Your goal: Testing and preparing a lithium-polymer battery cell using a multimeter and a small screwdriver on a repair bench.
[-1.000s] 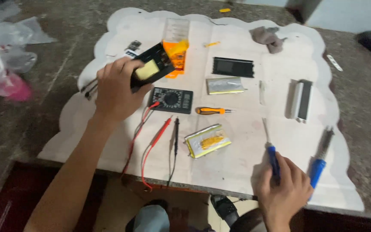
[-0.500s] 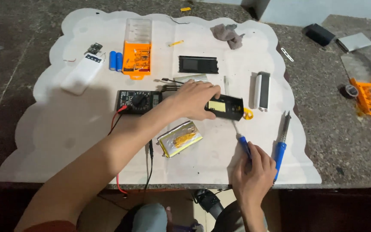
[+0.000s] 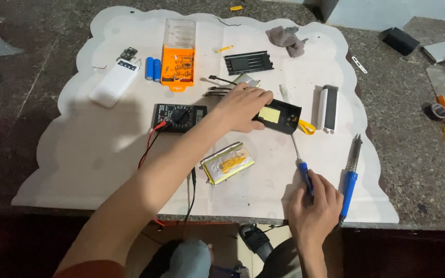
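My left hand (image 3: 241, 106) reaches across the white mat (image 3: 99, 154) and grips a flat black device with a yellow patch (image 3: 279, 116), resting it on the mat. My right hand (image 3: 312, 206) at the near edge holds a blue-handled screwdriver (image 3: 301, 164), its thin shaft pointing up toward the black device. A silver battery pouch with orange tape (image 3: 227, 163) lies between the two hands. A black multimeter (image 3: 180, 117) with red and black leads sits left of my left wrist.
A blue-handled soldering iron (image 3: 351, 172) lies right of my right hand. An orange bit case (image 3: 178, 54), two blue cells (image 3: 153, 68), a white power bank (image 3: 114, 82), a black tray (image 3: 249, 62), a grey cloth (image 3: 287, 40) and a white-and-black casing (image 3: 328, 107) sit further back.
My left hand carried the black device from the left of the mat to the right centre and set it down. My right hand keeps the screwdriver near the front edge.
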